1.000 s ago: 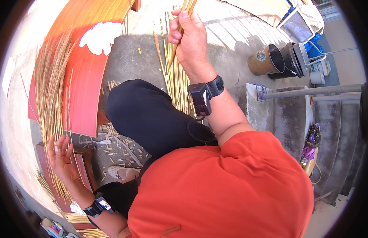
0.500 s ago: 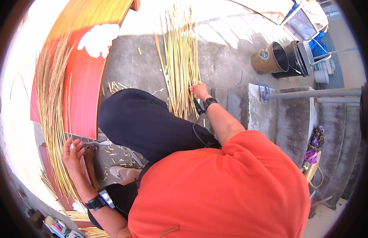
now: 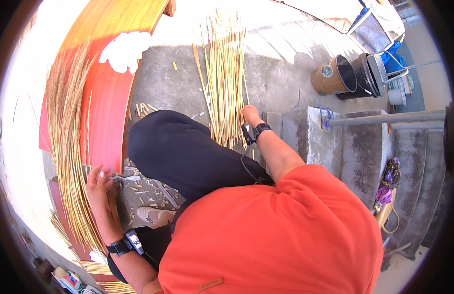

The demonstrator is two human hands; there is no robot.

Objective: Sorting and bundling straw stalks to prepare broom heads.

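Observation:
My right hand [image 3: 251, 116] is closed at the right edge of a bundle of dry straw-coloured stalks [image 3: 226, 88] on the concrete floor. Its fingers pinch a single stalk that stands slightly apart from the others. On the left side, my left hand [image 3: 98, 180] is raised with its fingers loosely bent and apart, and I see nothing in it. Close beside it, a long pile of feathery-headed reed stalks [image 3: 68, 132] lies across a reddish wooden board [image 3: 105, 117].
White cloth or paper [image 3: 124, 51] lies on the board. Short cut stalk pieces [image 3: 148, 192] litter the floor around my shoe [image 3: 149, 214]. A brown bucket [image 3: 330, 76] stands at the far right. Concrete steps [image 3: 354, 142] with a metal rail [image 3: 388, 116] rise on the right.
My right hand has shifted slightly right and its fingers have closed in, with one stalk now apart from the bundle's edge. My left hand has moved a little to the right.

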